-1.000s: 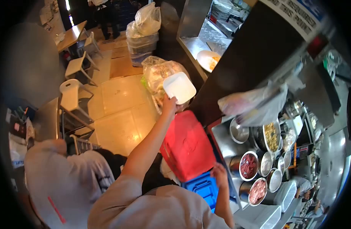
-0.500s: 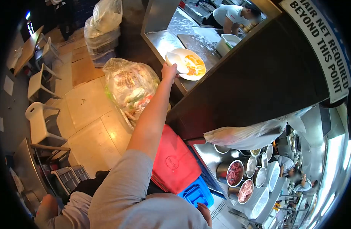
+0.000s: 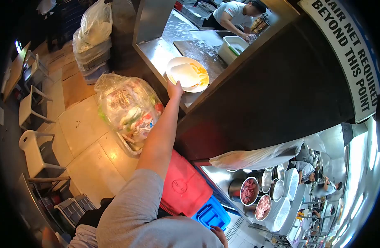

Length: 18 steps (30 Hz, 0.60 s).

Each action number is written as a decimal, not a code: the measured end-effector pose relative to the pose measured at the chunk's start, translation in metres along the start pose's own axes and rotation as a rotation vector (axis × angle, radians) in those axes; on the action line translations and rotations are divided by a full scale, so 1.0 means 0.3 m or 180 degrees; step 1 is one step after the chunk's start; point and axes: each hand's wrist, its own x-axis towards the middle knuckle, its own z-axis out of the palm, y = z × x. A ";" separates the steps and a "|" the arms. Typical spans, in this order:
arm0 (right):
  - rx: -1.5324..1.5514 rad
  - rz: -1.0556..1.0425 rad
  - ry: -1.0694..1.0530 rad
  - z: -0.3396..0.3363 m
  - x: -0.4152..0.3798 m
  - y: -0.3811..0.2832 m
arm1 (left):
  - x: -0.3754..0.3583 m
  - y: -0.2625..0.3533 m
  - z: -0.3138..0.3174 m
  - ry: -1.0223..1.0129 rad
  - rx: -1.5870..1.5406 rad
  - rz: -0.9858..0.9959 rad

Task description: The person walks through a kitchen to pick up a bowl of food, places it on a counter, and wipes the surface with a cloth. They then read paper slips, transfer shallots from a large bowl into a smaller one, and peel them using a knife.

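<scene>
Reaching up, the person's left hand (image 3: 174, 89) grips the near rim of a round white plate (image 3: 200, 84) on the steel pass-through ledge (image 3: 157, 51), upper centre. A white square lid (image 3: 185, 75) lies flat on it, corner pointing upper left. The right hand (image 3: 219, 234), bottom edge, hovers near a blue plastic crate (image 3: 212, 215); its grip is unclear.

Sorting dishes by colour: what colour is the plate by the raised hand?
White, smeared orange-yellow; the plate shows best in the head view.

A commercial kitchen: steel pass counter (image 3: 157, 51), metal ingredient pots (image 3: 248, 191), hair-net sign (image 3: 350, 49).
</scene>
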 end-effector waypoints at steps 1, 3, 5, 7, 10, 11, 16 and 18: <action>0.0026 -0.0094 -0.0018 -0.011 0.022 0.049 | -0.011 0.021 0.021 0.0164 0.0050 0.0147; -0.0104 -0.0047 0.0041 -0.024 0.028 0.091 | 0.151 -0.099 0.118 0.0180 -0.0119 0.0411; -0.0397 0.0222 0.0190 -0.003 -0.030 0.024 | 0.181 -0.125 0.127 -0.0292 -0.0164 0.0153; -0.0168 0.0391 0.0155 0.008 -0.046 0.015 | 0.087 0.067 0.069 -0.1250 -0.0102 -0.0598; -0.0050 0.0346 0.0099 0.036 -0.085 -0.049 | 0.142 0.038 0.081 -0.1966 0.0226 -0.0764; -0.0359 0.0153 0.0016 0.018 -0.065 -0.001 | 0.103 0.071 0.072 -0.2088 0.0362 -0.0827; 0.0280 0.0250 -0.0003 0.017 0.021 0.164 | 0.114 -0.076 0.060 -0.1945 0.0052 -0.1050; 0.0168 0.0169 0.0091 0.019 0.024 0.194 | 0.101 -0.136 0.010 -0.1751 -0.0099 -0.0570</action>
